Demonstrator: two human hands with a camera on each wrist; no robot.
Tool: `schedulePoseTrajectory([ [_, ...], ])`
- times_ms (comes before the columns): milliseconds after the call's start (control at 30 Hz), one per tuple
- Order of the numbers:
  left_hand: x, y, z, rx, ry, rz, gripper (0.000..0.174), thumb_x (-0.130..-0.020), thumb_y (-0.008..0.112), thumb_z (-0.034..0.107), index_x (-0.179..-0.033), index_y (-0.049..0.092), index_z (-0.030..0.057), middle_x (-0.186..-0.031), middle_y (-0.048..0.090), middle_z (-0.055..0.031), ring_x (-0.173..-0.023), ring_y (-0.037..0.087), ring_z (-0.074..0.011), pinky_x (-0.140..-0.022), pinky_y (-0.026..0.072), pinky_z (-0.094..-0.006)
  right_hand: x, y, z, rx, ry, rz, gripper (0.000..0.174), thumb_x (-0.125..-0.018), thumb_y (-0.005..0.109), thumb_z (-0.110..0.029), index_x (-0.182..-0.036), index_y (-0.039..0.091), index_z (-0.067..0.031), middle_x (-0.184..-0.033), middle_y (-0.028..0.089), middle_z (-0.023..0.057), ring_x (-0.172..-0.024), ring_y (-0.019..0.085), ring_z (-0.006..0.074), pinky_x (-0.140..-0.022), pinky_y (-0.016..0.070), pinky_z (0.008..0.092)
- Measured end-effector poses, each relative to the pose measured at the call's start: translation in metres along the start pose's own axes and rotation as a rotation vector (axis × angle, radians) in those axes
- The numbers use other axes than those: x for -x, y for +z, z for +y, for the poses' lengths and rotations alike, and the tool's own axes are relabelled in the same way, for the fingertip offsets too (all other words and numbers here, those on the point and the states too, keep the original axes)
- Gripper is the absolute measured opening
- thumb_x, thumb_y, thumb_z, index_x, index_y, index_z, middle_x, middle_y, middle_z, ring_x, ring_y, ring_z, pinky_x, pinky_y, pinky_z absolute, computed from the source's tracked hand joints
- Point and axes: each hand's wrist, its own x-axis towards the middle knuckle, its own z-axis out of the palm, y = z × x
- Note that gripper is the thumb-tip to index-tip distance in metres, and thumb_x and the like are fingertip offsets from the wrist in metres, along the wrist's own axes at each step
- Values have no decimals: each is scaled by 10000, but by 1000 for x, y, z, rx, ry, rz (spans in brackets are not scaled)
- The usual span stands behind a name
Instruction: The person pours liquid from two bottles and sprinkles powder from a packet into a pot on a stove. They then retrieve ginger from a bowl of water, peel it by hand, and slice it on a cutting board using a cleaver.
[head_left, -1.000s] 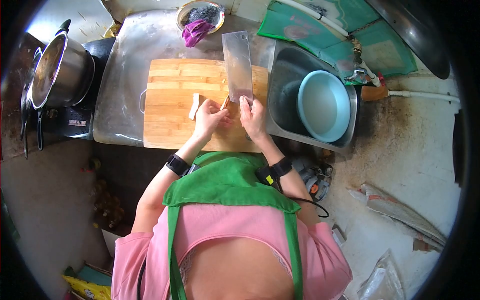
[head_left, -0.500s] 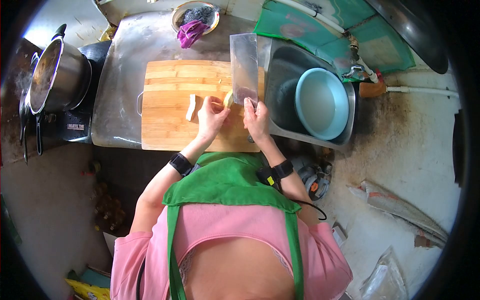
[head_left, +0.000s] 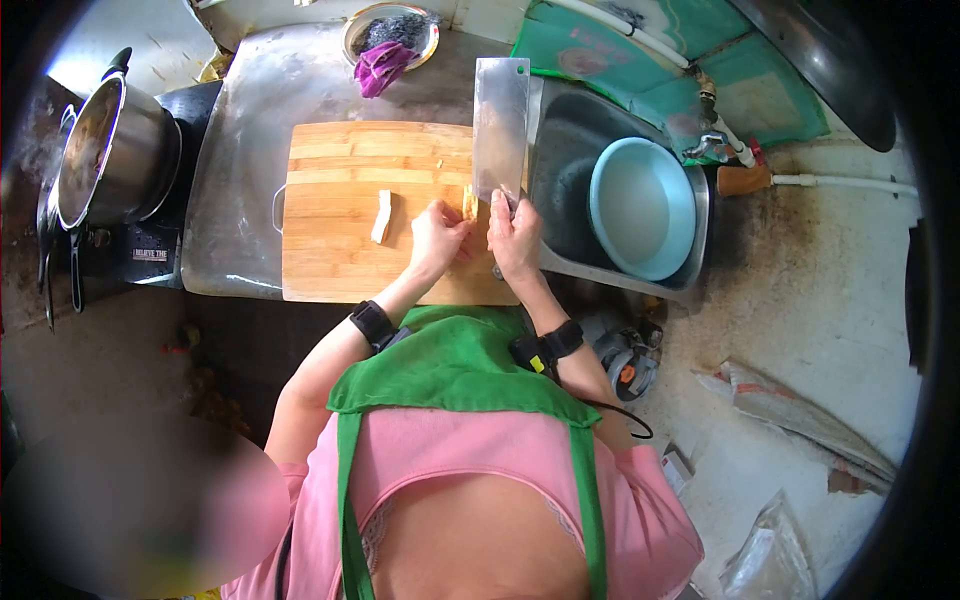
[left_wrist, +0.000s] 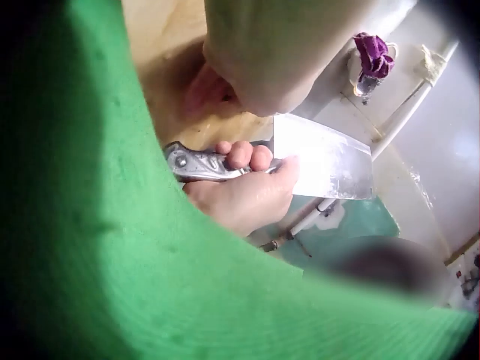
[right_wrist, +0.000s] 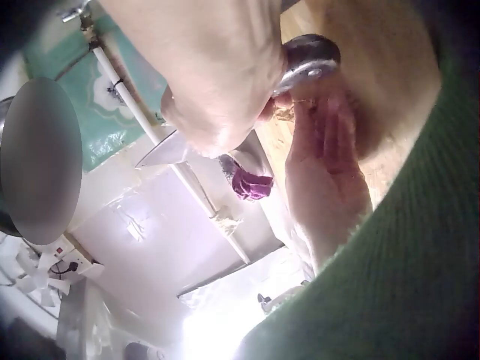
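My right hand [head_left: 514, 235] grips a cleaver [head_left: 500, 120], its broad blade pointing away over the right side of the wooden cutting board [head_left: 340, 260]. In the left wrist view the fingers are curled round the cleaver's metal handle [left_wrist: 206, 163]. My left hand [head_left: 438, 242] pinches a small yellow-brown piece of food [head_left: 469, 203], which looks like ginger, right beside the blade's left edge. A white strip of food [head_left: 382, 217] lies on the board left of that hand. In the right wrist view the left hand's fingers are partly hidden behind the handle.
At right, a blue basin [head_left: 645, 210] of cloudy water stands in the sink [head_left: 565, 130] under a tap [head_left: 710, 145]. A steaming pot [head_left: 145, 150] sits on the stove at left. Behind the board is a bowl [head_left: 432, 48] with a purple cloth [head_left: 382, 68].
The cleaver has moved right and turned more upright. My left hand has also shifted right with the yellow-brown piece, away from the white strip, which stays on the board.
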Motion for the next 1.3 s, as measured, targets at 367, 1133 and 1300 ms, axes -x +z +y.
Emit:
schedulePoseTrajectory([
  [367, 4, 12, 0, 287, -117, -35, 181, -858, 600, 66, -805, 451, -22, -657, 608, -145, -510, 631, -204, -413, 541, -319, 3, -3, -6, 99, -72, -26, 239, -923, 500, -217, -851, 541, 7, -688, 584, 194, -641, 597, 369, -554, 444, 411],
  [1133, 0, 20, -18, 33, -13, 104, 206, -757, 694, 112, -773, 534, -17, -641, 622, -136, -598, 636, -173, -540, 505, -298, 1, -13, -46, 104, -323, 72, 160, -928, 484, -159, -875, 544, -21, -727, 601, 193, -644, 606, 377, -524, 460, 414],
  [1300, -2, 29, -16, -94, 196, 214, 253, -764, 708, 143, -762, 516, -22, -624, 619, -146, -515, 620, -191, -473, 493, -313, 8, -12, -34, 248, -306, 77, 197, -922, 503, -188, -859, 543, -6, -697, 602, 193, -630, 605, 380, -514, 460, 418],
])
